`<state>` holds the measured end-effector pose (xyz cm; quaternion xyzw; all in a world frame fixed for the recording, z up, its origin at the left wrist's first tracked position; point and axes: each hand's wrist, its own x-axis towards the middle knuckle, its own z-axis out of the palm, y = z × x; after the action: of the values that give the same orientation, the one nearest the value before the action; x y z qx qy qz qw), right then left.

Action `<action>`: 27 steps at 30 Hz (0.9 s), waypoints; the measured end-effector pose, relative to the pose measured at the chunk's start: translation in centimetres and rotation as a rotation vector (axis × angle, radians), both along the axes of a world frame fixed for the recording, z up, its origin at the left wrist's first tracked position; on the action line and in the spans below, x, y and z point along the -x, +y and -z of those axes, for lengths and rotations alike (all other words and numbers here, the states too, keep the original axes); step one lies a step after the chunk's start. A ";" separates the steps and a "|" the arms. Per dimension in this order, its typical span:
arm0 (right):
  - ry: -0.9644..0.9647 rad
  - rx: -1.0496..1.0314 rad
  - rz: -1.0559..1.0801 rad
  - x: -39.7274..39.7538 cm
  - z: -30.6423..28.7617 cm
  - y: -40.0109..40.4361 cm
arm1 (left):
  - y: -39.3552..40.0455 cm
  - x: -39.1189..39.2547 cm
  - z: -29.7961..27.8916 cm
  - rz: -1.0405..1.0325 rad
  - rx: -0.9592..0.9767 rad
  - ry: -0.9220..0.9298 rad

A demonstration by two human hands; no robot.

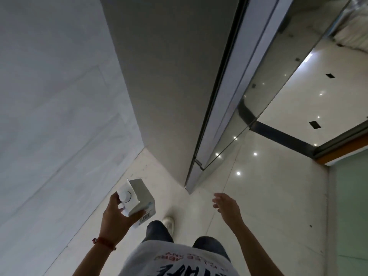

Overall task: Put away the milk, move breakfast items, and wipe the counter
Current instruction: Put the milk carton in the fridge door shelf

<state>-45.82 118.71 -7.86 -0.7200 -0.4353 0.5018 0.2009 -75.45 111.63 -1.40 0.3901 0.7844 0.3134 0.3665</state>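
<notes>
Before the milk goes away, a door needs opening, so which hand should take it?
Probably the right hand: it is empty, open and nearest the grey door's edge. The left hand holds the milk carton.

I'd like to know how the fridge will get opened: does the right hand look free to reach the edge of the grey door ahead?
Probably yes: the right hand is empty and open, nothing lies between it and the grey door; the left hand holds the milk carton.

Glossy pale floor (268, 196), mirroring ceiling lights. Matt grey fridge side (163, 86) with brushed-metal door edge (225, 108). Smooth white paperboard carton (139, 198). Cloth shirt (179, 261).
</notes>
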 end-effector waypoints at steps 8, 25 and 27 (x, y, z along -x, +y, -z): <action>-0.118 -0.883 0.247 6.7 -13.4 9.9 | 10.6 0.4 -4.2 0.237 -0.180 -0.012; -0.465 -1.348 0.239 4.8 -23.3 17.7 | 13.0 -3.2 -8.9 0.316 -0.386 -0.132; -0.515 -1.369 0.186 4.2 -23.5 17.6 | 13.5 -3.6 -9.4 0.304 -0.431 -0.138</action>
<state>-50.03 136.27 15.59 -0.5625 -0.6217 -0.0863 0.5382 -71.80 125.08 8.04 0.5502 0.6053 0.4402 0.3703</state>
